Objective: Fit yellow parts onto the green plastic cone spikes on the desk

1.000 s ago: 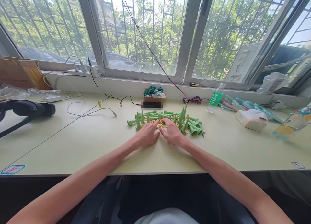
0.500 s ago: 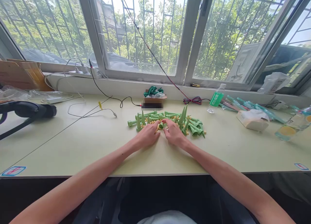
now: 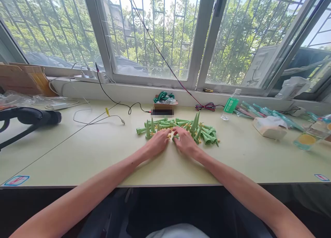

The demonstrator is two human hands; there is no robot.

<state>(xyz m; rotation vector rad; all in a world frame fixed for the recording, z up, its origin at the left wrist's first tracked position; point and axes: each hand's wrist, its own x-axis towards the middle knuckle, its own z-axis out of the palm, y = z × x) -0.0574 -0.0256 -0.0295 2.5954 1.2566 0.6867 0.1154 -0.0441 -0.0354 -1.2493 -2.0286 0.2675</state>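
Note:
Both hands rest at the near edge of a pile of green plastic cones mixed with small yellow pieces. My left hand has its fingers curled inward at the small yellow pieces; what lies between the fingertips is too small to make out. Between the thumb and fingers of my right hand sits a green cone, its round end showing and the rest hidden by the hand. A few tall cones stand upright beside the right hand, and shorter upright ones are left of the left hand.
Behind the pile is a small box with green wrapping. A bottle, a tissue pack and green plastic packets lie to the right. Cables and a black headset are on the left.
The green cone at the right hand has come nearer to me and its round end now shows at the thumb. The left thumb has drawn in slightly; both arms stay nearly still.

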